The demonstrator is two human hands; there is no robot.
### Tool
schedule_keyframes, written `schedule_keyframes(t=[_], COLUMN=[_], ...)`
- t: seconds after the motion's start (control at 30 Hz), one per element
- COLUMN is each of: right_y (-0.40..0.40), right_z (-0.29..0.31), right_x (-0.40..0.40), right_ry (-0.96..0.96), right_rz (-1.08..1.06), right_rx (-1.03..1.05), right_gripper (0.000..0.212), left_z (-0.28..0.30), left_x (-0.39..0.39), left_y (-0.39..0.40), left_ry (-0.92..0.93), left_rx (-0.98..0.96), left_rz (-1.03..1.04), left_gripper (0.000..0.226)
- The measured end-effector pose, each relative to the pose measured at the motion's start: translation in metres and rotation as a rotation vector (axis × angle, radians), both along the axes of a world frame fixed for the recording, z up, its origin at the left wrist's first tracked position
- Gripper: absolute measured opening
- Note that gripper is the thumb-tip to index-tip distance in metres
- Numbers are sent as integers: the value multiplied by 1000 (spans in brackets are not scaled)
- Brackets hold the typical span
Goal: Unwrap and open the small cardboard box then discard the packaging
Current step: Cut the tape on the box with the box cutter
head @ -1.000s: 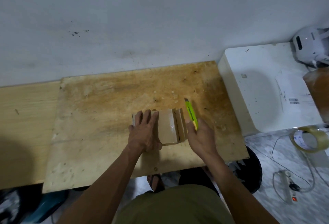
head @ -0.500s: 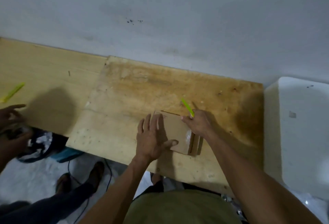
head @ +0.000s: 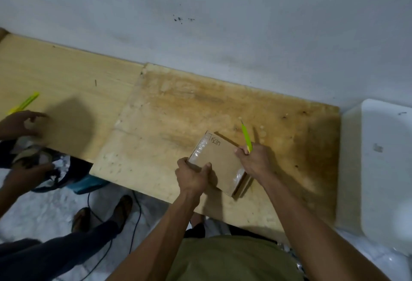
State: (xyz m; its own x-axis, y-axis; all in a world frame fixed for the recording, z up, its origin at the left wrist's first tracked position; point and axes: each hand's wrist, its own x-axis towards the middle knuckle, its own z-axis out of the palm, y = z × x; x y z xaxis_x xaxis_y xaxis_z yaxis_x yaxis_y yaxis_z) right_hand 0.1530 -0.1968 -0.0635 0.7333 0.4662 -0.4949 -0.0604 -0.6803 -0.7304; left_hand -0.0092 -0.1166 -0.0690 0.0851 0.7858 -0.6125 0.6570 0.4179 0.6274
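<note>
A small flat cardboard box [head: 219, 162] lies on the stained plywood board [head: 178, 124], wrapped in clear tape, with handwriting on its far corner. My left hand [head: 192, 177] grips the box's near left edge, thumb on top. My right hand [head: 254, 160] rests on the box's right edge and holds a yellow-green utility knife [head: 246, 136] that points away from me. Whether the blade touches the box is hidden by my fingers.
A white box-like unit [head: 379, 169] stands right of the board. Another person is at the left: their hands [head: 20, 124] over a light wooden table [head: 55, 75], a second yellow-green knife [head: 24, 102], crumpled packaging [head: 33, 153], their feet on the floor [head: 100, 213].
My view swung left and brought the other person in. My left hand went from lying flat on the box to gripping its near left edge. The box now lies turned at an angle.
</note>
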Motion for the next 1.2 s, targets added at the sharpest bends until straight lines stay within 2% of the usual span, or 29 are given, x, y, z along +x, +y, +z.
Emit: schedule_keyframes(t=[0.23, 0.33, 0.47, 0.67, 0.93, 1.1, 1.2], right_y=[-14, -13, -7, 2, 2, -9, -19], right_z=[10, 9, 1, -5, -10, -1, 5], right_x=[-54, -75, -92, -112, -120, -112, -97], right_ry=[33, 76, 121, 154, 153, 139, 121], right_rz=[-450, -614, -731, -763, -746, -654, -573], right_rx=[-30, -30, 14, -25, -38, -81, -92], right_gripper=[29, 29, 28, 24, 24, 32, 34], left_z=[24, 29, 32, 24, 16, 9, 5], left_x=[14, 27, 37, 39, 11, -5, -11], left_y=[29, 48, 71, 83, 70, 65, 62], left_ry=[-85, -53, -36, 20, -14, 66, 102], left_rx=[152, 144, 119, 53, 234, 211, 234], left_rz=[-396, -591, -803, -955, -1101, -1276, -1330], left_gripper=[84, 88, 96, 113, 117, 158, 167])
